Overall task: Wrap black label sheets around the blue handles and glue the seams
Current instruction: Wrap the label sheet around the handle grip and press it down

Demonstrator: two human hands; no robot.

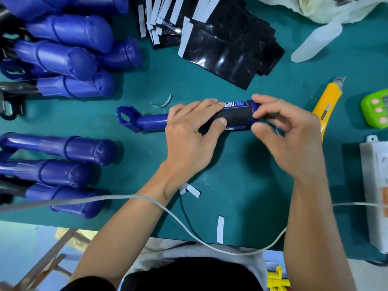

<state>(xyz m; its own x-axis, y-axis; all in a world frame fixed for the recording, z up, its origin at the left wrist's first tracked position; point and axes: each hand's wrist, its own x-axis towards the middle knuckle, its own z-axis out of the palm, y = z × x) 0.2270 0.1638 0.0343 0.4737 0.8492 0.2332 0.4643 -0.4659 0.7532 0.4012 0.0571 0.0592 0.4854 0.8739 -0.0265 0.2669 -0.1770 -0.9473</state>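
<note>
A blue handle (147, 121) lies across the middle of the green table, its loop end pointing left. A black label sheet (236, 117) with blue and white lettering is wrapped round its thick right part. My left hand (189, 133) grips the handle, thumb and fingertips pressing the label's left edge. My right hand (285, 135) pinches the handle's right end just past the label. A pile of loose black label sheets (226, 47) with white backing strips lies behind.
Several bare blue handles (69, 59) are stacked at the left. A yellow utility knife (327, 101), a green device (375, 110) and a white box (375, 185) lie to the right. White backing strips (220, 228) and a white cable (168, 211) lie near the front edge.
</note>
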